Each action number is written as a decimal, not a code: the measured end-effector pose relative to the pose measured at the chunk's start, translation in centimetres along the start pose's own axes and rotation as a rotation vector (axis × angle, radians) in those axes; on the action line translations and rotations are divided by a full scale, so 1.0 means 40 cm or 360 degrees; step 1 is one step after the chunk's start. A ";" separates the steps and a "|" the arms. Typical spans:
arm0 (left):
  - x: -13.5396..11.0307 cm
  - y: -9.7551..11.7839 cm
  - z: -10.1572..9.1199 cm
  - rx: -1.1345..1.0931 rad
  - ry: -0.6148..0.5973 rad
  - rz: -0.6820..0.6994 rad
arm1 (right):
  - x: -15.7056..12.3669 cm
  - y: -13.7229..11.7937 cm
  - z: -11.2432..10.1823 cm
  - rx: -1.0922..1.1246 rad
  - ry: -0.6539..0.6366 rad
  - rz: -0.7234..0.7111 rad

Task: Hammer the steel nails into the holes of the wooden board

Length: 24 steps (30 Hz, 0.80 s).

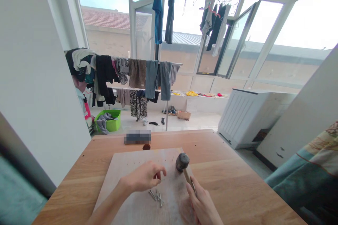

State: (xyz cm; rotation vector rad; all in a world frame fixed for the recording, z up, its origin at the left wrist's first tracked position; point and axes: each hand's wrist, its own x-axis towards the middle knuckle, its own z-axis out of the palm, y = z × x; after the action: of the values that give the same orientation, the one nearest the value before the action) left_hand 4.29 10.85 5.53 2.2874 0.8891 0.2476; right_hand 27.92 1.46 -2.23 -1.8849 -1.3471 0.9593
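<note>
My right hand (201,200) is wrapped around the wooden handle of a mallet (182,162). The mallet's dark, round head is over the right part of a pale board (124,186). Above the middle of that board is my left hand (145,176), its fingers bent and the fingertips drawn together. Whatever the left fingers may pinch is too small or hidden to make out. Several loose metal nails (159,198) lie in a small pile on the board, just below the left hand. A row of small dark dots, nails or holes, runs across its far part.
The board lies on a wooden table (227,175). A blurred dark box (137,137) and a round brown object (146,146) sit beyond it. Farther off are a laundry rack (166,112), a green basket (113,123) and a white appliance (237,116). A curtain (311,161) hangs at right.
</note>
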 end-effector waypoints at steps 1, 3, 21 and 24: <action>0.001 -0.004 0.000 0.0042 0.0032 -0.0020 | -0.001 -0.001 -0.001 0.0001 0.0007 0.0004; 0.001 -0.012 0.002 0.0102 0.0080 -0.0031 | -0.003 -0.003 -0.002 0.0012 0.0043 0.0006; 0.174 -0.095 0.071 -0.0360 0.0898 -0.0096 | 0.046 0.074 0.024 -0.0133 0.0238 -0.0110; 0.181 -0.121 0.108 -0.0364 0.0933 -0.0089 | 0.049 0.086 0.029 -0.0123 0.0271 -0.0128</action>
State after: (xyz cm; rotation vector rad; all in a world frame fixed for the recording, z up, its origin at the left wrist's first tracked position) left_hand 8.83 16.03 -1.31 1.9945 1.1372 0.9770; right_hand 29.08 2.45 -6.05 -1.9073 -1.3635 0.6995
